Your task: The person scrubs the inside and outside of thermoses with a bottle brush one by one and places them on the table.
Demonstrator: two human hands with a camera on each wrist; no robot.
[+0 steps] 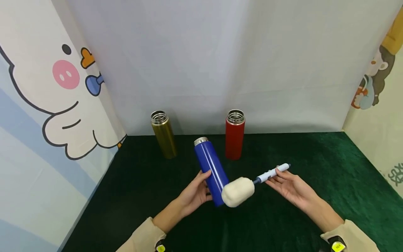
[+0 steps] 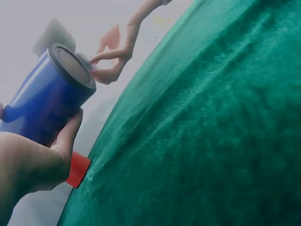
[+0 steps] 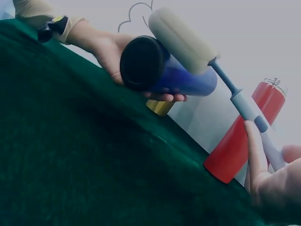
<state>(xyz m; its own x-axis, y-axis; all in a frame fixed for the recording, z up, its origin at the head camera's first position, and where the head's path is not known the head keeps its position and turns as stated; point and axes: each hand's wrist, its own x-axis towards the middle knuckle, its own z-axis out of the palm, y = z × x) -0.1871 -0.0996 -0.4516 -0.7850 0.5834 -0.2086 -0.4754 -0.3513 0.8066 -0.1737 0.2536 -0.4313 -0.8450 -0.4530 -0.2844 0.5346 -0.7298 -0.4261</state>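
Observation:
A blue vacuum flask (image 1: 210,168) with a bare steel neck is gripped by my left hand (image 1: 196,196), thumb on its front and fingers curled behind. It is tilted, its mouth up and to the left, and its dark-rimmed base (image 2: 73,66) shows in the left wrist view. My right hand (image 1: 294,190) pinches the pale handle (image 1: 273,173) of a bottle brush between thumb and fingers. The brush's white sponge head (image 1: 238,191) points left and overlaps the flask's lower end in the head view. In the right wrist view the sponge (image 3: 182,40) also overlaps the flask's side.
Behind my hands, a gold flask (image 1: 165,136) stands at the left and a red flask (image 1: 234,136) at the right, both lidless. Dark green cloth (image 1: 315,154) covers the table. A pale curtain (image 1: 195,70) hangs along the back, with cartoon-printed sheets (image 1: 34,87) at the sides.

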